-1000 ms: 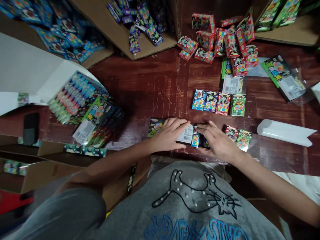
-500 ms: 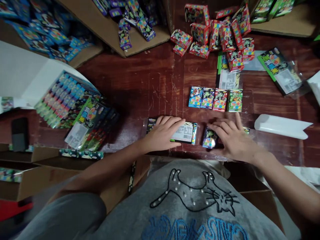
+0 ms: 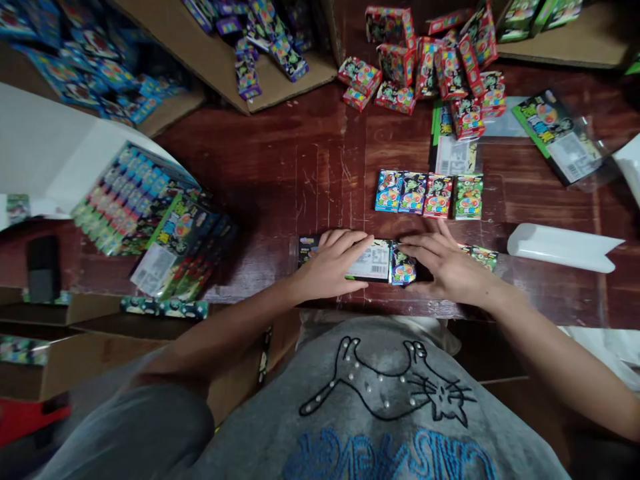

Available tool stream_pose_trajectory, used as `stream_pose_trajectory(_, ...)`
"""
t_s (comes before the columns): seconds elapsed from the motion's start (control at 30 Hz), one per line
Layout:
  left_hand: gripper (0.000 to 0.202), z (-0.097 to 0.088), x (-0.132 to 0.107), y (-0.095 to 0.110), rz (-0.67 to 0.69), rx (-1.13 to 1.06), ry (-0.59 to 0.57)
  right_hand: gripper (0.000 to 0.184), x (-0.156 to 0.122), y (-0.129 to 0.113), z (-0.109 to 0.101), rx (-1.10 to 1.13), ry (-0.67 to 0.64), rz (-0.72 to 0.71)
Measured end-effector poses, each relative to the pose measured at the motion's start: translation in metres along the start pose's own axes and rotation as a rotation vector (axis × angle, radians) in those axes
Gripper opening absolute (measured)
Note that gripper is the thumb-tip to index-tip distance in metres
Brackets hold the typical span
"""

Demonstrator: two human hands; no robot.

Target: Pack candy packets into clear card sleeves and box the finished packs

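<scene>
My left hand (image 3: 331,268) lies over a flat black package (image 3: 374,260) in clear plastic, fingers along its far edge and thumb along its near edge. Its white barcode label shows beside the fingers. At the package's right end, my right hand (image 3: 445,267) grips a row of small cartoon-printed boxes. The purple box (image 3: 403,265) of this row meets the package, and a green box (image 3: 484,257) sticks out past the hand. The palm hides most of the middle of the row. Just beyond stand four-colour boxes side by side: blue (image 3: 388,191), purple (image 3: 413,192), red (image 3: 438,195) and green (image 3: 469,197).
Loose red boxes (image 3: 450,70) are heaped at the back. Cartons with purple boxes (image 3: 287,57) and blue boxes (image 3: 100,67) stand back left. Finished-looking packs (image 3: 170,233) are stacked at left. A curled white sheet (image 3: 560,248) lies at right.
My right hand has moved left with the row of small boxes, closing the gap to the black package. My left hand has stayed on the package.
</scene>
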State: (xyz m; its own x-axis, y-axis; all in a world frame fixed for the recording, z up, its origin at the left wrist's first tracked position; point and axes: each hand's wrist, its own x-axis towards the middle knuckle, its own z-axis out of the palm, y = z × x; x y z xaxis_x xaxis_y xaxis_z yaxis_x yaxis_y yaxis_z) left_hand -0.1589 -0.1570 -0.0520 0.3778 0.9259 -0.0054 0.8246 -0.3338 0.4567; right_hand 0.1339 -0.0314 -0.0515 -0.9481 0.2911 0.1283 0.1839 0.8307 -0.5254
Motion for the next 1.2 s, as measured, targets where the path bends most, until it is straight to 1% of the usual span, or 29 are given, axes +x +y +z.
stream_pose_trajectory(0.1, 0.097, 0.001, -0.001, 0.002, -0.015, 0.024, 0.037, 0.066, -0.001, -0.001, -0.003, -0.027, 0.068, 0.006)
stream_pose_trajectory(0.2, 0.099, -0.001, -0.002, 0.006, -0.04, 0.03, 0.06, 0.067, -0.003, -0.004, -0.009, -0.062, 0.155, 0.083)
stream_pose_trajectory(0.27, 0.101, 0.0, -0.001, 0.008, -0.02, 0.028, 0.059, 0.067, -0.003, -0.006, -0.01, -0.066, 0.16, 0.104)
stream_pose_trajectory(0.4, 0.101, 0.006, 0.002, 0.009, 0.022, 0.021, 0.072, 0.065, -0.001, -0.005, -0.003, -0.057, 0.136, 0.05)
stream_pose_trajectory(0.5, 0.101, 0.009, 0.005, 0.008, -0.055, 0.019, 0.099, 0.067, 0.0, -0.004, 0.001, -0.097, 0.213, 0.086)
stream_pose_trajectory(0.57, 0.102, 0.008, 0.005, 0.007, -0.113, 0.014, 0.109, 0.069, -0.003, -0.005, 0.0, -0.119, 0.288, 0.143)
stream_pose_trajectory(0.6, 0.103, 0.007, 0.005, 0.007, -0.127, 0.008, 0.106, 0.07, -0.005, -0.006, -0.001, -0.113, 0.303, 0.159)
stream_pose_trajectory(0.67, 0.104, 0.005, 0.004, 0.007, -0.117, -0.007, 0.093, 0.07, -0.009, -0.007, -0.005, -0.054, 0.258, 0.135)
stream_pose_trajectory(0.77, 0.103, 0.002, 0.003, 0.006, -0.038, -0.046, 0.063, 0.068, -0.013, -0.005, -0.01, 0.089, 0.123, 0.011)
stream_pose_trajectory(0.87, 0.101, 0.004, 0.005, 0.006, 0.02, -0.075, 0.045, 0.066, -0.01, 0.001, -0.009, 0.143, 0.085, -0.05)
stream_pose_trajectory(1.07, 0.093, 0.014, 0.009, 0.014, 0.019, -0.056, 0.029, 0.066, 0.002, 0.007, 0.005, 0.065, 0.039, -0.017)
stream_pose_trajectory(1.13, 0.094, 0.014, 0.009, 0.017, -0.014, -0.041, 0.02, 0.074, 0.002, 0.005, 0.006, 0.035, 0.052, 0.008)
stream_pose_trajectory(1.2, 0.095, 0.013, 0.01, 0.019, -0.053, -0.013, 0.015, 0.086, 0.001, -0.002, 0.006, -0.018, 0.097, 0.088)
